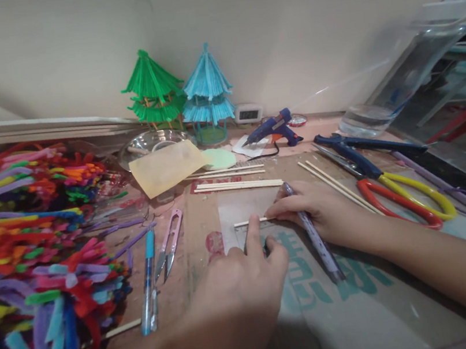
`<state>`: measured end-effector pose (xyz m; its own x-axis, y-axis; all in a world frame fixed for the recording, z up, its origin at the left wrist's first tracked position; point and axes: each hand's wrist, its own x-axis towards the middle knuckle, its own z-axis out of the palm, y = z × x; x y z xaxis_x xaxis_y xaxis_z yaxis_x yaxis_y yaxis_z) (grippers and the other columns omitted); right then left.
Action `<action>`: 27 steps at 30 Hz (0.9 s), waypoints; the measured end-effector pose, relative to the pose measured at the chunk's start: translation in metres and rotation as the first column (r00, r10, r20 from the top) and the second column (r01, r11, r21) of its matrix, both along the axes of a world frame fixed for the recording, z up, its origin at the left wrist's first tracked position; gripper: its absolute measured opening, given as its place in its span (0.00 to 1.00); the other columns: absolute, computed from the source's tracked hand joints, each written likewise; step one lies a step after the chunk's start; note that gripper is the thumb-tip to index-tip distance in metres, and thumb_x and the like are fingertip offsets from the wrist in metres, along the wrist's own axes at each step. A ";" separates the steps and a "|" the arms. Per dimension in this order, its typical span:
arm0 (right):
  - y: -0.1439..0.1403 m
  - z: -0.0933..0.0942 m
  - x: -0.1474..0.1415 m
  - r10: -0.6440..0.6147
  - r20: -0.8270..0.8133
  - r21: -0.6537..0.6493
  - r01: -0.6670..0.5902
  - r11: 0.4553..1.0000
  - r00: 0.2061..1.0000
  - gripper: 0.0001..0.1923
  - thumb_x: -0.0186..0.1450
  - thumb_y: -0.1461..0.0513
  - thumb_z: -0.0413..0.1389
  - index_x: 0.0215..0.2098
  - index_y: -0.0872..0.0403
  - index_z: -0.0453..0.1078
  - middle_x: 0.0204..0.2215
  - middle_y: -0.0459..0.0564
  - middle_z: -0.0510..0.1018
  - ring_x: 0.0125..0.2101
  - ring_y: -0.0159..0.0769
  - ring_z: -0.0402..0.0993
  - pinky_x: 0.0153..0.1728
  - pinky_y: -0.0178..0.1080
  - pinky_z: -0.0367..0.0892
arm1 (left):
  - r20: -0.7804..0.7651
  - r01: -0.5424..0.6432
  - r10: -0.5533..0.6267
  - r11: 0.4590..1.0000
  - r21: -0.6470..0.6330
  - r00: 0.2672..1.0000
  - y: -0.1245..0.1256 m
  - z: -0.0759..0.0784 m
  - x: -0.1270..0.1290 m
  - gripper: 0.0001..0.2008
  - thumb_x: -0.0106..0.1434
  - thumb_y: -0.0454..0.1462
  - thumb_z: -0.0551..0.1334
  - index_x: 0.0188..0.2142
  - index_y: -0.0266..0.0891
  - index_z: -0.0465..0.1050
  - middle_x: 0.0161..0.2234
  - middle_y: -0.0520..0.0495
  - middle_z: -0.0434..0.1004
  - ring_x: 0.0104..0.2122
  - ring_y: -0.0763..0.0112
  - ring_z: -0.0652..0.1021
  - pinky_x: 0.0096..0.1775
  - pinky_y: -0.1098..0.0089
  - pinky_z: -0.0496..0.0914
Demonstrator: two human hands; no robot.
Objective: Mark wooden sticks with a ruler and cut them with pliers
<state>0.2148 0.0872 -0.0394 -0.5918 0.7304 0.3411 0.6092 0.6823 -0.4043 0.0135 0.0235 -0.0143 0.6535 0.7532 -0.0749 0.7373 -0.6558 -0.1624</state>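
left hand (240, 278) pinning ruler (258, 228), right hand (321, 211) gripping pen (316, 238) — cardboard-covered table (366, 306), beige wall

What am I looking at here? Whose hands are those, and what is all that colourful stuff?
This one picture comes from a camera worn on a person's head, looking down at their own two bare hands. The left hand presses on a clear ruler. The right hand holds a pen and touches a thin wooden stick lying along the ruler. On the left is a big pile of fuzzy pipe cleaners. At the back stand a green tower and a blue tower. A blue glue gun and big cutters lie nearby.
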 end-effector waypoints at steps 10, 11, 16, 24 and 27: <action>0.000 0.001 0.000 0.028 -0.029 -0.007 -0.028 1.000 0.999 0.11 0.69 0.61 0.51 0.39 0.49 0.77 0.32 0.52 0.74 0.34 0.39 0.70 0.34 0.39 0.66 | -0.015 -0.001 0.001 0.999 0.042 1.000 -0.002 0.004 0.002 0.19 0.64 0.31 0.52 0.52 0.38 0.72 0.58 0.26 0.66 0.21 0.61 0.80 0.15 0.67 0.69; 0.000 0.001 0.000 0.027 -0.031 -0.009 -0.027 1.000 0.999 0.11 0.69 0.61 0.51 0.39 0.49 0.77 0.32 0.52 0.73 0.34 0.39 0.70 0.33 0.39 0.65 | 0.008 -0.009 0.008 0.998 0.058 1.000 -0.003 0.002 0.002 0.19 0.64 0.31 0.52 0.52 0.39 0.72 0.57 0.27 0.67 0.21 0.61 0.80 0.16 0.67 0.68; -0.001 0.001 -0.001 0.023 -0.022 -0.022 -0.024 0.999 0.999 0.11 0.69 0.60 0.51 0.39 0.48 0.77 0.31 0.51 0.73 0.33 0.38 0.70 0.32 0.38 0.64 | 0.158 -0.031 0.012 0.992 0.119 0.987 -0.006 -0.009 -0.002 0.19 0.62 0.30 0.53 0.49 0.41 0.74 0.55 0.29 0.72 0.20 0.65 0.78 0.17 0.67 0.66; -0.001 0.001 -0.001 0.042 -0.044 -0.001 -0.042 0.999 0.998 0.10 0.69 0.62 0.52 0.39 0.49 0.76 0.31 0.50 0.72 0.32 0.36 0.69 0.31 0.37 0.63 | 0.162 0.007 -0.044 0.975 0.220 0.986 -0.005 -0.007 -0.002 0.17 0.60 0.30 0.54 0.45 0.38 0.75 0.52 0.29 0.75 0.16 0.66 0.75 0.16 0.67 0.65; -0.001 0.002 -0.001 0.049 -0.038 0.007 -0.049 0.999 0.998 0.10 0.69 0.62 0.52 0.39 0.49 0.76 0.30 0.50 0.72 0.32 0.35 0.69 0.31 0.37 0.63 | 0.156 0.014 -0.051 0.974 0.228 0.986 -0.004 -0.005 -0.001 0.17 0.59 0.29 0.54 0.44 0.37 0.75 0.52 0.29 0.75 0.17 0.66 0.76 0.15 0.69 0.64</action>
